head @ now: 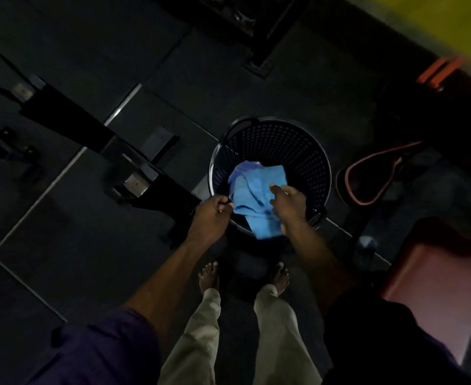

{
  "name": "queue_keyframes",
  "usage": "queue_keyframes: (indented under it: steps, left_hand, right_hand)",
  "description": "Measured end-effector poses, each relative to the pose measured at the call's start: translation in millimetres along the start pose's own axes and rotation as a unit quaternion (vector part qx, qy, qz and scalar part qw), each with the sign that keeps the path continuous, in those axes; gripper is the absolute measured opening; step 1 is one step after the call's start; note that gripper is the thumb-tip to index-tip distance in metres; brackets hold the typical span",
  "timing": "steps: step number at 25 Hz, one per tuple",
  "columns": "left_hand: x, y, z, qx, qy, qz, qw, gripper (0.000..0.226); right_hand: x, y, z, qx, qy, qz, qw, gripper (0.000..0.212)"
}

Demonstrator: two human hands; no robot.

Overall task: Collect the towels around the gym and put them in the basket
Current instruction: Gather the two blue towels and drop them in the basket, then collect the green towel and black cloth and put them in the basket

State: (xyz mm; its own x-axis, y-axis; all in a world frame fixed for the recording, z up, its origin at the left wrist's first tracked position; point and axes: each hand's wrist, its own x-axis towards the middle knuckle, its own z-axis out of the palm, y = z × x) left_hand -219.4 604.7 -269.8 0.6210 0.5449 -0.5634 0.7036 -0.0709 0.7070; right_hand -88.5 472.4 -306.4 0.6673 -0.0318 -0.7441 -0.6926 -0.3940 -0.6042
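far left: black machine frame (70,118) w/ metal brackets, sitting on dark rubber floor mats (62,245). Whole shot is dim and a bit blurry tbh.

left hand: the left hand (210,215) is at the basket's near-left edge, fingers curled tight round a thin dark handle or rim piece there.

basket: round black perforated basket (284,140) on the floor, right in front of the person, approx mid-frame. A loop handle sticks up at its far-left rim.

towel: one blue towel (256,190), crumpled, mostly inside the basket. Its near end drapes over the near rim between the two hands.

right hand: the right hand (288,202) is over the towel's right side, back of hand to the cam, index finger stuck out fairly straight and lying on the cloth. Other fingers are hidden under the hand, so can't tell if it's actually pinching the towel or just touching it.

below: bare feet (209,276) and light beige trousers (201,329), standing just short of the basket.

right of basket: dark looped strap w/ reddish edging (367,176) on the floor (no idea what it belongs to).

far right: reddish padded block (437,273), lower corner. Above that an orange blur (437,73) and a yellow wall (451,18).
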Motion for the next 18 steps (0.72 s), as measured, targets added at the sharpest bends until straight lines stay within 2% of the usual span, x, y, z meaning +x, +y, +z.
queue_keyframes:
  steps: [2,4,6,9,11,13,18]
  left_hand:
    - [-10,14,-6,-0.073,-0.011,-0.041,0.996,0.003]
    - [-22,29,-13,-0.133,-0.019,-0.072,0.988,0.009]
    - [-39,43,-20,-0.173,-0.024,-0.080,0.981,0.015]
    - [-64,62,-24,-0.212,-0.061,-0.072,0.973,0.010]
    - [-82,83,-19,-0.222,-0.118,-0.066,0.966,0.023]
    - [-100,108,-5,-0.221,-0.183,-0.061,0.956,0.033]
    - [-166,155,60,-0.176,-0.301,-0.001,0.937,0.046]
  right_hand:
    - [-20,-4,-7,0.056,-0.027,0.009,0.998,0.037]
    - [-46,-12,-19,0.110,-0.047,0.018,0.993,0.023]
    - [-73,-16,-36,0.152,-0.050,0.019,0.987,0.019]
    - [-111,-16,-72,0.206,-0.049,0.018,0.977,0.031]
    - [-139,-11,-108,0.251,-0.029,0.003,0.968,0.051]
    - [-162,0,-149,0.299,0.002,-0.014,0.954,0.062]
    - [-219,47,-251,0.379,0.080,-0.068,0.919,0.061]
